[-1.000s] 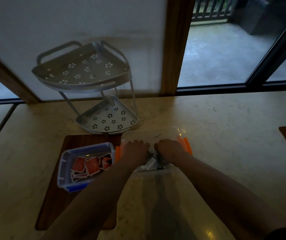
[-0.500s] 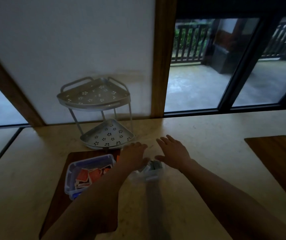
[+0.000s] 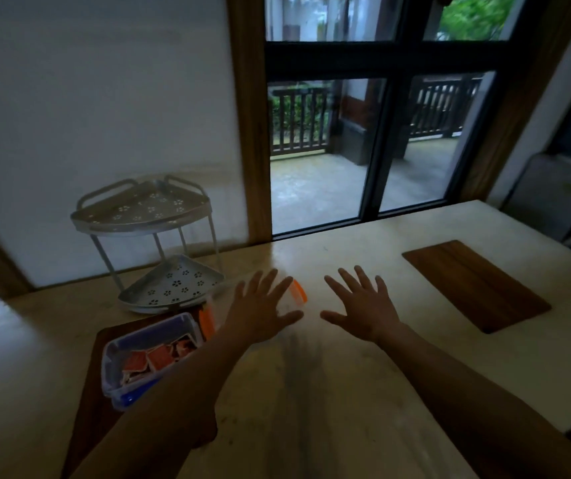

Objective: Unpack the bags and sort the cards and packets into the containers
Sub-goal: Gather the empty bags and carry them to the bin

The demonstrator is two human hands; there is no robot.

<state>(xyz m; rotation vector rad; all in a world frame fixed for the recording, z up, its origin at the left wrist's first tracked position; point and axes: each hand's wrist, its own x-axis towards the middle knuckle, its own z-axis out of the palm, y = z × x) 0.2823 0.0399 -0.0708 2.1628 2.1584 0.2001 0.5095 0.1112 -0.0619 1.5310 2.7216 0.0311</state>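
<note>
Left hand: the left hand [image 3: 262, 311] is held flat with fingers spread apart, palm down, gripping nothing; it is seen above a clear container.
Right hand: the right hand [image 3: 363, 307] is likewise spread wide and empty, held over bare counter, just beside the left hand without touching it.
Clear container: a clear container with orange clips [image 3: 298, 292] is mostly hidden beneath the left hand; its contents cannot be told.
Blue-rimmed container: a blue-rimmed container [image 3: 121, 344] is set to the left of the left forearm, on a wooden board [image 3: 99, 420].
Packets: orange-red packets [image 3: 154, 359] are piled inside the blue-rimmed container.
Rack: a two-tier metal corner rack [image 3: 149, 243] is stood behind the containers, against the wall.
Second board: another wooden board [image 3: 476, 285] is laid well apart on the right.
Counter: a pale stone counter [image 3: 329, 392] is seen under everything.
</note>
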